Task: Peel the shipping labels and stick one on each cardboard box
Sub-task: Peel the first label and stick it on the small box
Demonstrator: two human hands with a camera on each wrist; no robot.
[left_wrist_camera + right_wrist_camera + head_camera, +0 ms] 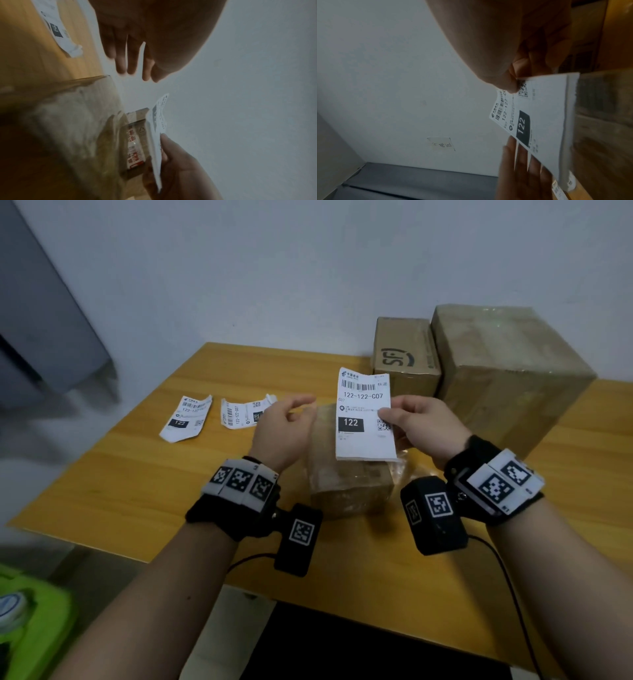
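A white shipping label (363, 412) printed "122" stands upright in the air; my right hand (390, 416) pinches its right edge between thumb and fingers. The right wrist view shows the same pinch by the label's (539, 121) QR code. My left hand (298, 405) hovers just left of the label, fingers relaxed and holding nothing; the left wrist view shows its fingers (132, 60) straight. Under both hands sits a small taped cardboard box (349, 484). Two more cardboard boxes stand at the back right, a medium box (404, 354) and a large box (507, 371).
Two more labels lie on the wooden table (137, 474) to the left, one label (186, 419) farther out and a curled label (243, 412) nearer my left hand. Grey furniture (41, 337) stands at far left, a green object (30, 611) at bottom left.
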